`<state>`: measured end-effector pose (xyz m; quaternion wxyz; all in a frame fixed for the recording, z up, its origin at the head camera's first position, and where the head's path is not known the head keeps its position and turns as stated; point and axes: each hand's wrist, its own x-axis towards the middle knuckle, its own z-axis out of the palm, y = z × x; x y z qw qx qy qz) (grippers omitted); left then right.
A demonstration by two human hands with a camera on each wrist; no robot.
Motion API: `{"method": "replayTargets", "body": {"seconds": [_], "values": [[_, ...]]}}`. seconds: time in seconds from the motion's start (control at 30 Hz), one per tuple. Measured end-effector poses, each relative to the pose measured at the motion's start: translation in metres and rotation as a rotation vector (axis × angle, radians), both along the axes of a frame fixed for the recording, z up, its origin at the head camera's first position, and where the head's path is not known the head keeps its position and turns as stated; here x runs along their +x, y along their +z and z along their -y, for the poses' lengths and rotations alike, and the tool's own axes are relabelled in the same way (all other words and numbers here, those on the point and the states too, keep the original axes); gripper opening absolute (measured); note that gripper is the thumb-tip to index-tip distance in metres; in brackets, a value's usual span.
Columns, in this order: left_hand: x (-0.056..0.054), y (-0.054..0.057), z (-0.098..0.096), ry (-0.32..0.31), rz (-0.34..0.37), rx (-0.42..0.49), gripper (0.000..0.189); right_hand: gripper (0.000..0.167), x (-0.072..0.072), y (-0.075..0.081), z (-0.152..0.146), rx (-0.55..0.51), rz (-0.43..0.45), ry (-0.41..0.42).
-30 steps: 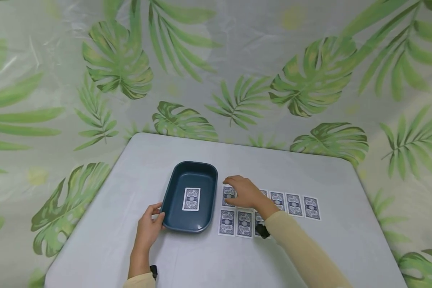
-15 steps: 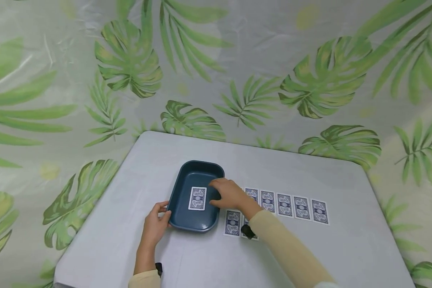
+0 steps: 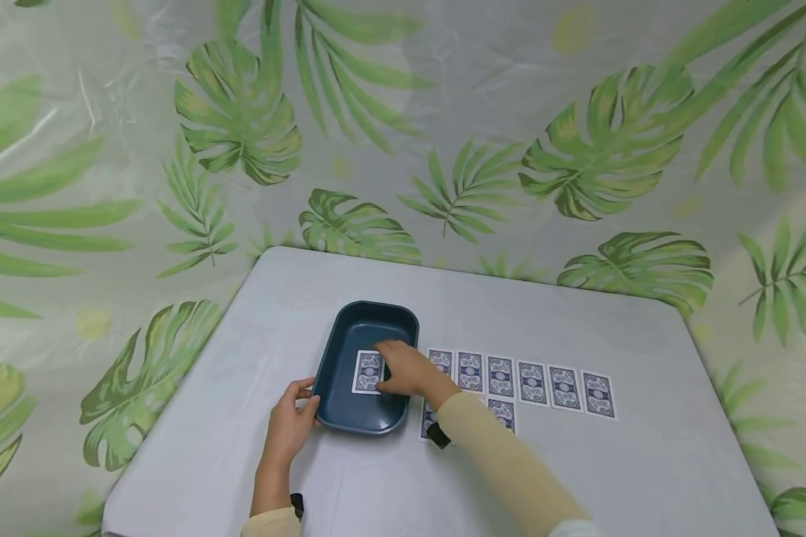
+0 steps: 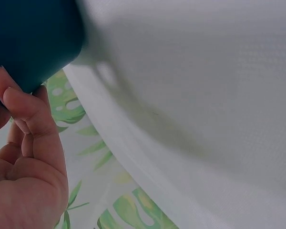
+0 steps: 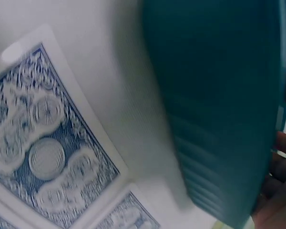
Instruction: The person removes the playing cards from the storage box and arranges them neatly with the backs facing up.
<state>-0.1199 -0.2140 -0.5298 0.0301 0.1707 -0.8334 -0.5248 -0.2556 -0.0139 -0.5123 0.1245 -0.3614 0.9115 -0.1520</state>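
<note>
A dark blue tray (image 3: 336, 415) stands left of centre on the table, a face-down playing card (image 3: 366, 373) with a blue patterned back inside it. My left hand (image 3: 290, 425) grips the tray's lower left edge; in the left wrist view, fingers (image 4: 33, 109) bend against its corner. Reaching over the right rim, my right hand (image 3: 406, 371) has finger and thumb spread at the card's right corners. In the right wrist view the tray wall (image 5: 214, 114) hides most of that hand, with only some fingers (image 5: 276, 176) showing past the rim.
Right of the tray lie face-down playing cards in two rows: several in the upper row (image 3: 532, 382), fewer in the lower row (image 3: 501, 412), partly hidden by my right forearm. The white-covered table (image 3: 349, 492) meets a leaf-print sheet (image 3: 470, 149) at its far edge.
My right hand has moved left from the near end of the upper card row, over the tray's rim, to the card inside. The left hand keeps its place on the tray.
</note>
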Motion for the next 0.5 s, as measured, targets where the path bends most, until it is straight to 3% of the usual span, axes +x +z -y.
{"method": "replayTargets", "body": {"seconds": [0.5], "values": [[0.001,-0.002,0.001,-0.006,-0.014,-0.015,0.035,0.087,0.001,-0.013,0.023,0.109,-0.036,-0.023]]}}
